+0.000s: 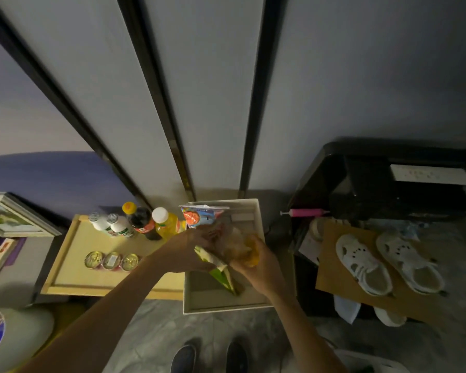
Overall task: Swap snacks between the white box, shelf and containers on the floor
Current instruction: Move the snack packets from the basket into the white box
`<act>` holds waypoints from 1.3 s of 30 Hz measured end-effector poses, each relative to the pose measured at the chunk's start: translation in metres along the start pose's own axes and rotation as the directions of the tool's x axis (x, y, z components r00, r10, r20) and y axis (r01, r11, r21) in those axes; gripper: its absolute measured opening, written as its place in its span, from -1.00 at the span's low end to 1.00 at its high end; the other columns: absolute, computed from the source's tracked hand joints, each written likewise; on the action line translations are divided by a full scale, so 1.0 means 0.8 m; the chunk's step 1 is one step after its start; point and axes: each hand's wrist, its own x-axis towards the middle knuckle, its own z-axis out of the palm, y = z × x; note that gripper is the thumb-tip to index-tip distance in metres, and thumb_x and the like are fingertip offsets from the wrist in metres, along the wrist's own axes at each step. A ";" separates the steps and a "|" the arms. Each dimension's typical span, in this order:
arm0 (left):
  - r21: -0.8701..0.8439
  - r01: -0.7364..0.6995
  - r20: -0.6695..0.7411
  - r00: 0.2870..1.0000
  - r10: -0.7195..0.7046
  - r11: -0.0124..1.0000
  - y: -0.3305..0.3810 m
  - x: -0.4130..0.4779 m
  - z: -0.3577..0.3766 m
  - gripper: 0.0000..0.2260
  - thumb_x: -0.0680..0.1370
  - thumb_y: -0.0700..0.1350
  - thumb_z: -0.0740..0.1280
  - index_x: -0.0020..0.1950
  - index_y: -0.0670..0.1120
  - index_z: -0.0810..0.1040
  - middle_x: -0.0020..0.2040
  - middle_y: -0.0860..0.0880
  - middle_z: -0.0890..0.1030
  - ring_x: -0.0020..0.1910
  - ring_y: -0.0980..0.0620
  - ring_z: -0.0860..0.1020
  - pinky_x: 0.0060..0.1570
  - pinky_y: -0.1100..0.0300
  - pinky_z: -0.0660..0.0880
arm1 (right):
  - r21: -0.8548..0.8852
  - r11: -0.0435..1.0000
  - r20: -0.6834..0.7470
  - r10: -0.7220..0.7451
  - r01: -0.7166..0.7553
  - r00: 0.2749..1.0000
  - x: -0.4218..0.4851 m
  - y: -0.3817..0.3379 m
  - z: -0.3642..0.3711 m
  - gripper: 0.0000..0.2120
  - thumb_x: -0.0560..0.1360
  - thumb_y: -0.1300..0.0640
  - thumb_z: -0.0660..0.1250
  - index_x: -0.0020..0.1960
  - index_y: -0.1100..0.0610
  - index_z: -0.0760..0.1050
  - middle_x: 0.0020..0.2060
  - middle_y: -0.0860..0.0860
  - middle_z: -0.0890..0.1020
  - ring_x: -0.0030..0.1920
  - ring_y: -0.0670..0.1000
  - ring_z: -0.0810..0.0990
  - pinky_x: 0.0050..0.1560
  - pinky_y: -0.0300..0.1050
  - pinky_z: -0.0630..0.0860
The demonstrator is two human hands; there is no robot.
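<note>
A: Your right hand (pixel 256 261) is clutching an orange-yellow snack (pixel 249 250), your left hand (pixel 191 250) pinching a green packet (pixel 221 273), both over the white box (pixel 260 211).

B: Juggling two, you're risking one slipping; farther back, bottles (pixel 137 223) are standing on the yellow tray (pixel 73 275)

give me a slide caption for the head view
Both hands lift snack packets over the white box.

Dim, motion-blurred, bowed wide-angle edges
</note>
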 end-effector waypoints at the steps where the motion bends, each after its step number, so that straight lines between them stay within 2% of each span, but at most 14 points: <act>1: 0.013 -0.003 -0.018 1.000 0.003 1.000 -0.003 -0.005 -0.003 -0.47 0.36 0.42 0.54 0.27 0.27 0.69 0.29 0.28 0.58 0.24 0.25 0.49 0.19 0.26 0.46 | 0.014 1.000 0.013 -0.009 0.009 1.000 -0.002 -0.004 -0.005 -0.19 0.38 -0.19 0.65 0.53 -0.19 0.35 0.32 -0.21 0.57 0.28 -0.20 0.58 0.26 -0.21 0.60; 4: -0.043 -0.022 -0.080 0.997 0.019 0.999 0.016 -0.024 -0.027 -0.28 0.36 0.40 0.55 0.50 0.32 0.51 0.45 0.35 0.51 0.40 0.30 0.44 0.38 0.29 0.42 | -0.012 1.000 0.044 0.002 -0.002 0.999 -0.011 -0.027 -0.018 -0.13 0.43 -0.39 0.51 0.62 -0.20 0.24 0.44 -0.22 0.48 0.39 -0.15 0.49 0.35 -0.10 0.56; 7: -0.146 0.015 -0.209 0.977 -0.046 0.989 0.041 -0.043 -0.049 -0.40 0.39 0.46 0.50 0.40 0.50 0.42 0.37 0.34 0.52 0.36 0.28 0.47 0.38 0.20 0.47 | -0.067 0.997 -0.043 -0.034 0.031 0.999 -0.019 -0.052 -0.025 -0.15 0.46 -0.53 0.35 0.62 -0.20 0.22 0.53 -0.21 0.42 0.49 -0.12 0.43 0.46 0.02 0.49; 9: -0.198 0.036 -0.281 0.955 -0.092 0.980 0.052 -0.054 -0.059 -0.34 0.41 0.55 0.40 0.47 0.38 0.44 0.43 0.19 0.55 0.41 0.17 0.49 0.41 0.10 0.47 | -0.114 0.992 -0.089 -0.071 0.061 0.993 -0.026 -0.072 -0.031 -0.16 0.48 -0.56 0.27 0.63 -0.19 0.21 0.57 -0.18 0.38 0.53 -0.08 0.39 0.50 0.02 0.45; 12: -0.184 0.054 -0.348 0.930 -0.117 0.981 0.076 -0.067 -0.081 -0.24 0.45 0.57 0.33 0.55 0.21 0.44 0.45 0.18 0.52 0.39 0.10 0.51 0.37 0.07 0.49 | -0.181 0.978 -0.145 -0.131 0.104 0.981 -0.040 -0.107 -0.046 -0.18 0.50 -0.53 0.25 0.63 -0.17 0.21 0.60 -0.19 0.33 0.56 -0.10 0.34 0.51 -0.05 0.39; 15: -0.159 0.064 -0.390 0.913 -0.123 0.985 0.098 -0.077 -0.105 -0.20 0.46 0.58 0.30 0.60 0.23 0.34 0.53 0.17 0.43 0.44 0.05 0.47 0.42 0.00 0.48 | -0.213 0.966 -0.226 -0.193 0.145 0.955 -0.056 -0.141 -0.069 -0.19 0.49 -0.53 0.28 0.61 -0.16 0.25 0.54 -0.18 0.41 0.50 -0.10 0.43 0.45 -0.08 0.50; 19: -0.116 0.036 -0.423 0.902 -0.082 0.993 0.121 -0.086 -0.134 -0.13 0.47 0.61 0.23 0.68 0.24 0.18 0.67 0.10 0.27 0.61 -0.06 0.31 0.55 -0.22 0.37 | -0.304 0.942 -0.324 -0.246 0.145 0.914 -0.099 -0.180 -0.099 -0.16 0.53 -0.44 0.33 0.65 -0.05 0.22 0.61 -0.11 0.32 0.57 -0.06 0.33 0.45 -0.21 0.36; 22: -0.068 -0.011 -0.448 0.894 -0.021 0.998 0.148 -0.091 -0.149 -0.16 0.50 0.61 0.12 0.67 0.19 0.24 0.65 0.03 0.34 0.58 -0.13 0.36 0.53 -0.22 0.38 | -0.328 0.943 -0.436 -0.210 0.063 0.875 -0.140 -0.194 -0.115 -0.12 0.50 -0.53 0.26 0.66 -0.09 0.17 0.64 -0.08 0.28 0.59 0.00 0.34 0.51 -0.01 0.44; 24: -0.019 -0.057 -0.432 0.901 0.043 0.998 0.163 -0.094 -0.152 -0.13 0.50 0.63 0.02 0.68 0.17 0.24 0.64 -0.01 0.36 0.57 -0.16 0.36 0.54 -0.25 0.34 | -0.350 0.936 -0.506 -0.165 -0.027 0.847 -0.174 -0.198 -0.121 -0.09 0.49 -0.55 0.22 0.67 -0.11 0.12 0.68 -0.06 0.19 0.65 0.03 0.22 0.58 0.07 0.34; 27: 0.006 -0.111 -0.375 0.921 0.105 0.994 0.191 -0.100 -0.145 -0.10 0.46 0.66 0.00 0.67 0.20 0.21 0.65 0.01 0.33 0.59 -0.17 0.34 0.54 -0.27 0.35 | -0.340 0.924 -0.643 -0.091 -0.177 0.760 -0.237 -0.201 -0.124 -0.07 0.51 -0.50 0.26 0.69 -0.03 0.10 0.67 0.00 0.19 0.66 0.07 0.18 0.58 0.07 0.24; 32: 0.054 -0.262 -0.318 0.910 0.265 0.964 0.262 -0.130 -0.119 -0.24 0.55 0.52 0.16 0.63 0.12 0.31 0.60 -0.04 0.40 0.54 -0.15 0.40 0.48 -0.24 0.42 | -0.187 0.934 -0.790 0.041 -0.305 0.612 -0.367 -0.177 -0.115 -0.10 0.49 -0.47 0.31 0.64 0.00 0.18 0.61 0.04 0.31 0.57 0.12 0.34 0.50 0.07 0.37; 34: 0.075 -0.329 -0.281 0.899 0.336 0.941 0.299 -0.143 -0.099 -0.29 0.59 0.46 0.21 0.61 0.06 0.35 0.56 -0.06 0.45 0.50 -0.12 0.44 0.50 -0.18 0.40 | -0.151 0.919 -0.853 0.065 -0.365 0.517 -0.419 -0.157 -0.112 -0.12 0.46 -0.52 0.24 0.59 0.01 0.31 0.54 0.01 0.42 0.50 0.12 0.43 0.42 0.06 0.46; 36: 0.068 -0.367 -0.232 0.899 0.372 0.928 0.335 -0.155 -0.073 -0.34 0.62 0.35 0.30 0.60 0.01 0.37 0.54 -0.08 0.47 0.49 -0.13 0.46 0.51 -0.13 0.37 | -0.087 0.899 -0.897 0.116 -0.429 0.426 -0.472 -0.139 -0.107 -0.11 0.46 -0.54 0.21 0.58 0.00 0.34 0.53 0.01 0.44 0.50 0.12 0.44 0.43 0.10 0.48; 39: 0.094 -0.484 -0.145 0.858 0.493 0.870 0.384 -0.165 -0.021 -0.25 0.54 0.45 0.25 0.57 -0.01 0.40 0.51 -0.12 0.48 0.47 -0.20 0.46 0.45 -0.20 0.44 | 0.002 0.853 -0.941 0.178 -0.522 0.287 -0.557 -0.119 -0.100 -0.11 0.50 -0.48 0.28 0.63 0.05 0.29 0.57 0.07 0.41 0.53 0.17 0.42 0.46 0.08 0.43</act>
